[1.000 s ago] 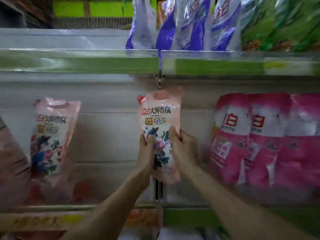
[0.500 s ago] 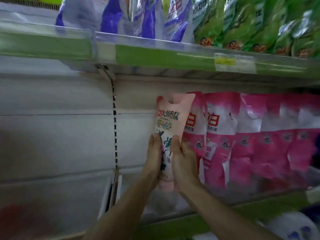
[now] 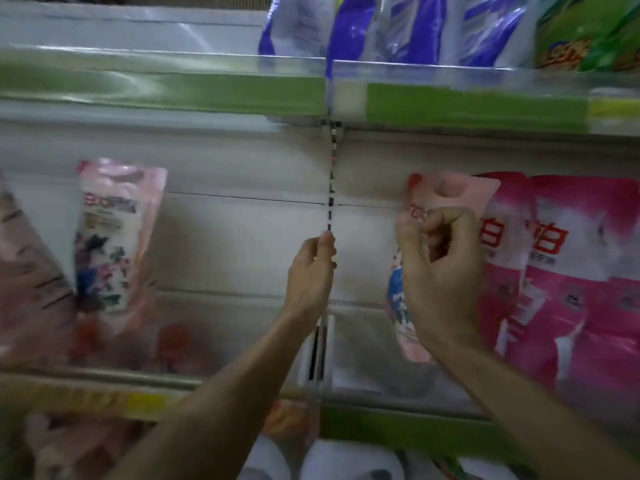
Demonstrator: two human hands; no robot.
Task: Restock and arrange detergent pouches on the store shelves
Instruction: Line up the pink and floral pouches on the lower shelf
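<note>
A pale pink floral pouch (image 3: pixel 400 306) stands upright just left of the row of upright deep pink pouches (image 3: pixel 571 306).

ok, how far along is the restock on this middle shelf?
Done: magenta pouches lined up at right; one floral pouch stands far left. In hand: right hand grips a second floral pouch by its top, beside the magenta row; left hand holds nothing. Left: bare back panel between, likely more to fill.

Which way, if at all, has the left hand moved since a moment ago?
Yes: the left hand let go of the floral pouch and moved left to the slotted upright.
</note>
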